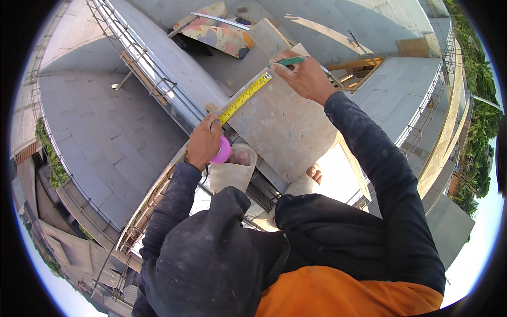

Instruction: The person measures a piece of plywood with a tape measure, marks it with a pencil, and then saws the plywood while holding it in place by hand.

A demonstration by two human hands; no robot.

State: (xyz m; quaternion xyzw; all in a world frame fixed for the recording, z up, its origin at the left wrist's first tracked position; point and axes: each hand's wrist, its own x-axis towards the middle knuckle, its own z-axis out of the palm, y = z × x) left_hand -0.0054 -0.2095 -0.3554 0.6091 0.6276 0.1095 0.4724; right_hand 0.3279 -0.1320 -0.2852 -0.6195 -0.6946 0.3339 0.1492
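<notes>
"How far has the person got with that board (pixel 298 132)?"

"Partway through measuring, I'd say. The tape measure (pixel 245 99) is out, its yellow strip lying along the board's left edge, with the tip short of the far corner."

"And the hands?"

"The left hand (pixel 205 141) is curled around the pink case (pixel 222 151), down by the near end of the strip. The right hand (pixel 306 78) pinches a green stick (pixel 291 61), a marker perhaps, just past the tip."

"Is there a mark yet?"

"I can't tell. The fingers hide part of that spot, and the stains on the wood would make a small line hard to pick out."

"So what's left?"

"Marking the spot, if that isn't done, and winding the strip back in. I see no cut along the strip. The board lies in front of the person, one bare-toed foot (pixel 314 172) just beside it."
</notes>
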